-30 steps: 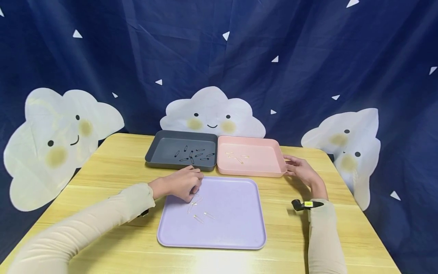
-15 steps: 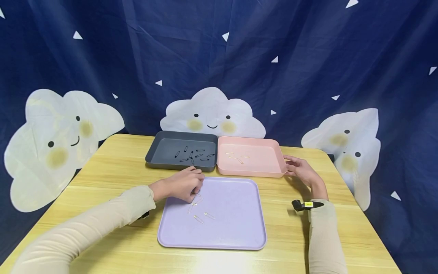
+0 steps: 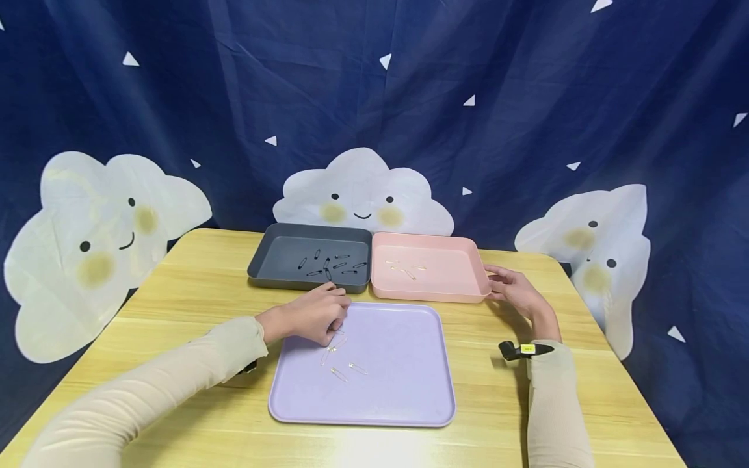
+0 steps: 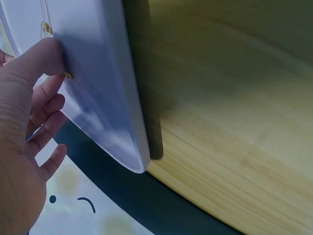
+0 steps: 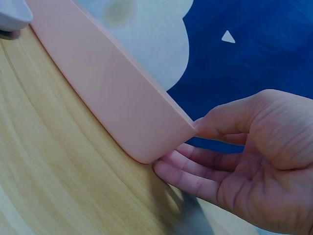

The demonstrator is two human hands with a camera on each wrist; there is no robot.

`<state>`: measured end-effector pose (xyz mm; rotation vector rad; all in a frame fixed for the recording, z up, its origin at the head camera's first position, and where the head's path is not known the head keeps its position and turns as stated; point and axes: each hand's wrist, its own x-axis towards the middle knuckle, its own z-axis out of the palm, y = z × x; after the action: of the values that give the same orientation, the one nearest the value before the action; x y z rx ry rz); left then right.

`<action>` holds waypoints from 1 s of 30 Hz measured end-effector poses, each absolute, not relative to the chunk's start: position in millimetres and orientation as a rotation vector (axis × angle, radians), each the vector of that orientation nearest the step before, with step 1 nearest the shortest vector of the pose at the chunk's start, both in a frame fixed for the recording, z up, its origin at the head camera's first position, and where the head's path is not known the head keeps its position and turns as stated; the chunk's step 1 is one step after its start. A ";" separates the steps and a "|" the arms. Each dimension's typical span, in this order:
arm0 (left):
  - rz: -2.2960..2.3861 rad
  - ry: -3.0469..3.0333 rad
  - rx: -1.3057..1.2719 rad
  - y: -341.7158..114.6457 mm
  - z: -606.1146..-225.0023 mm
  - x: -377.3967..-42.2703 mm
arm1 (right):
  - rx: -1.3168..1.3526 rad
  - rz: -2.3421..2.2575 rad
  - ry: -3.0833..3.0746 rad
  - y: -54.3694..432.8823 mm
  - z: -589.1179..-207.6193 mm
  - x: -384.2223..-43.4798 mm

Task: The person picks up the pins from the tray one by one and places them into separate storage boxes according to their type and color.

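Note:
My left hand (image 3: 316,315) is over the left part of a lilac tray (image 3: 404,390), thumb and fingertips together on a gold safety pin (image 4: 68,75). Most of that pin is hidden by the fingers. Several more gold safety pins (image 3: 339,374) lie on the tray, some right by the hand. My right hand (image 3: 517,296) rests against the right end of a pink tray (image 3: 433,296), with the thumb at the rim and the loosely extended fingers (image 5: 188,181) touching the outer wall. A few gold safety pins (image 3: 411,275) lie inside the pink tray.
A dark grey tray (image 3: 281,282) with several black safety pins (image 3: 341,265) stands left of the pink tray, side by side with it. All stand on a wooden table (image 3: 491,403). Behind hangs a dark blue curtain (image 3: 328,84) with clouds.
Almost nothing differs. My left hand stays at the same spot over the pins on the lilac tray, shifting very slightly. The right hand remains against the pink tray.

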<state>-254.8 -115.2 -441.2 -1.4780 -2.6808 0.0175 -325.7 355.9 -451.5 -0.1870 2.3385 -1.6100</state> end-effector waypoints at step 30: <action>0.012 -2.649 -1.478 -111.6 -438.3 -257.3 | -0.189 -1.639 2.317 354.5 -450.2 -324.3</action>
<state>-257.3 -111.6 -438.3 -1.4784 -2.6485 0.0122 -324.3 354.5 -450.2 -0.1887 2.3173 -1.6392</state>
